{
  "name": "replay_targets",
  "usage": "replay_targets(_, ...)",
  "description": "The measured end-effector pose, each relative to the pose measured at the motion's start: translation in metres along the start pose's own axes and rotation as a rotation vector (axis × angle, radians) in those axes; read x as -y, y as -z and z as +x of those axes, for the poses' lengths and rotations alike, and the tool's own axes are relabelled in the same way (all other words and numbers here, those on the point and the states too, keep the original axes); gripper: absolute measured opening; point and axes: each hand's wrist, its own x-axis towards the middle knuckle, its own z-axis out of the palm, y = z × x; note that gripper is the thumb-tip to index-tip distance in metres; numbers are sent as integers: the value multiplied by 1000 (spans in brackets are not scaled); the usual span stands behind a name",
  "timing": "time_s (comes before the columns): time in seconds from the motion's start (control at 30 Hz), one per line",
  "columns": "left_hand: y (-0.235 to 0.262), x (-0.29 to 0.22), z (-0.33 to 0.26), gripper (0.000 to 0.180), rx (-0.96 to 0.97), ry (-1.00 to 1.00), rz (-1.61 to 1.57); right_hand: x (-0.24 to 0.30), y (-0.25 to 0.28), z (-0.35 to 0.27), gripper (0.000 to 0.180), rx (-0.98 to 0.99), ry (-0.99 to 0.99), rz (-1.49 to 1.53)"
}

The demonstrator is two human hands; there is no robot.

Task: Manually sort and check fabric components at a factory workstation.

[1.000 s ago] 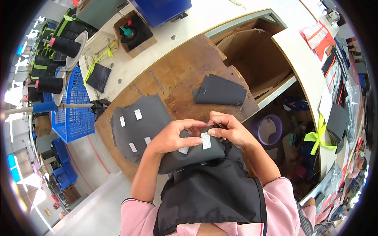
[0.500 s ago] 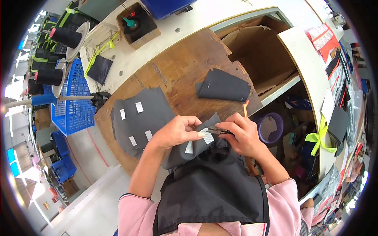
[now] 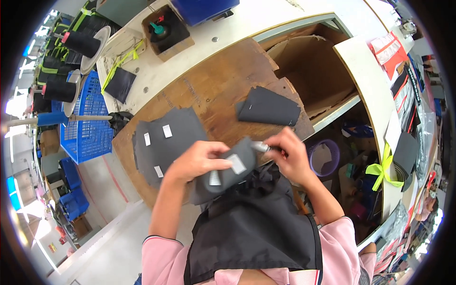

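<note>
A dark grey fabric piece [image 3: 246, 155] with two white labels [image 3: 237, 164] is pinched in my left hand [image 3: 198, 160], thumb beside the upper label. Just to its right, my right hand [image 3: 290, 154] is closed around small scissors [image 3: 260, 146]. Their blurred metal blades point left, close to the fabric's edge; whether they touch it I cannot tell. Left of my left hand, dark grey panels [image 3: 154, 151] with white labels lie stacked on the brown wooden board [image 3: 218, 76]. Beyond my right hand lies a folded dark piece [image 3: 270, 107].
An open cardboard box [image 3: 308, 71] sits in the table opening at the far right. Under it is a purple basket [image 3: 324, 157]. A small box with a green-topped bottle [image 3: 157, 28] stands at the back. Blue crate [image 3: 83, 123] and thread cones [image 3: 80, 44] are at left.
The scissors have come away from the label and moved right with my right hand. My left hand has shifted left with the fabric piece, which now tilts differently.
</note>
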Motion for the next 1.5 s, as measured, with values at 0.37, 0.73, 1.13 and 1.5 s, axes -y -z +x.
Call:
replay_targets(0.37,104,61,-26,68,-1105,243,1382,-141,14,25,47,-224,-598,-443)
replay_targets(0.73,3,55,60,58,-439,-89,-508,-41,-2,3,21,-311,82,-305)
replay_targets(1.13,25,67,99,100,-268,-86,-646,-39,-15,-39,29,-81,222,-121)
replay_targets(1.5,-17,-11,43,84,-443,-644,608,21,14,47,36,-93,-292,250)
